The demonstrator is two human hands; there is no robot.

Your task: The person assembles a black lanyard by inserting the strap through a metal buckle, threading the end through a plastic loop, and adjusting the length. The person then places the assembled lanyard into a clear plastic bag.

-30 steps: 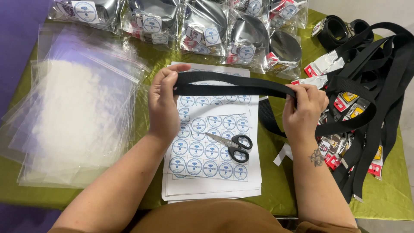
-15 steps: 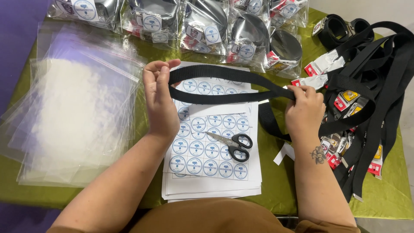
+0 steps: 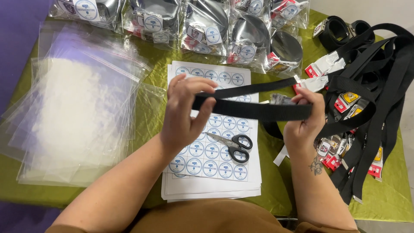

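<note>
Far left on the bench (image 3: 146,108), under green cloth: a loose stack of clear zip bags (image 3: 73,121), fanned out flat, within reach of the left hand. Back row: filled bags (image 3: 202,26), each with a coiled black belt and a round sticker, lined up out of the way. Centre: sticker sheets (image 3: 215,172) piled square in front of the person, black-handled scissors (image 3: 230,144) lying closed on top, blades pointing left.

Left hand (image 3: 183,116) is raised over the sheets, fingers curled, thumb and fingertips pinching one end of the black webbing belt (image 3: 254,110). Right hand (image 3: 304,121) is closed around the other end, thumb on top. Belt is doubled between the hands, held taut and level above the sheets, likely to keep the fold even. It looks flat, woven, matte black; a second run slants up behind toward the right. A buckle seems to sit near the right hand, partly hidden.

Far right: tangled heap of unpacked black belts (image 3: 379,86) with tags and metal buckles, touching the bench edge.
</note>
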